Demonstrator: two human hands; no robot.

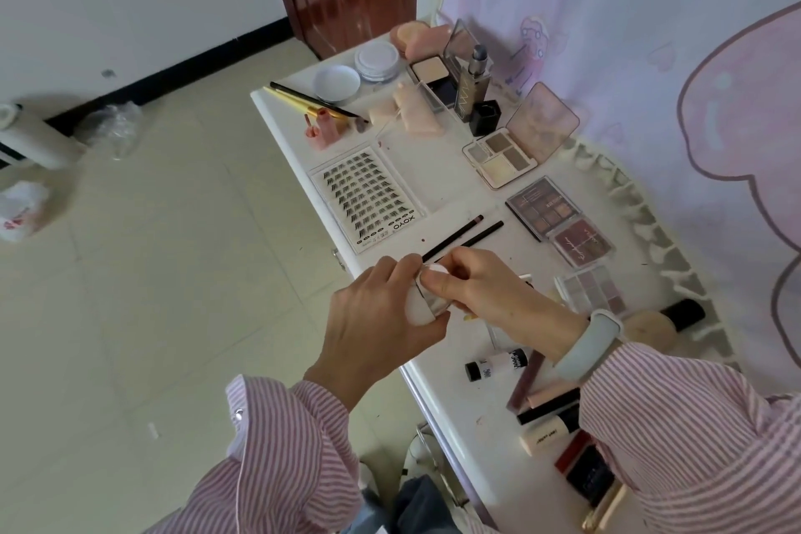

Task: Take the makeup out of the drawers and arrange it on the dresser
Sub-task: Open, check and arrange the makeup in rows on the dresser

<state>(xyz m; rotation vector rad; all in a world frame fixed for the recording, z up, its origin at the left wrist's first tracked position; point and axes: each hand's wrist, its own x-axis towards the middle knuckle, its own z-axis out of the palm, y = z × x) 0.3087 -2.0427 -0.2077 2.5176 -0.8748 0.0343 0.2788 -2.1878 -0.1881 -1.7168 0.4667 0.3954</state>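
My left hand (372, 317) and my right hand (481, 286) meet over the front edge of the white dresser (437, 186). Both grip a small white round container (422, 301); my left hand holds its body and my right fingers pinch its top. Most of the container is hidden by my fingers. On the dresser lie a false-lash card (368, 197), two black pencils (463, 236), several eyeshadow palettes (542, 206), tubes and lipsticks (546, 416), brushes (307, 100), sponges (411, 113) and a foundation bottle (474, 87).
A round white jar (377, 59) and its lid (337, 82) sit at the dresser's far end. A pink printed curtain (650, 56) hangs on the right. To the left is tiled floor with plastic bags (21, 208). A drawer handle (427, 438) shows below the dresser edge.
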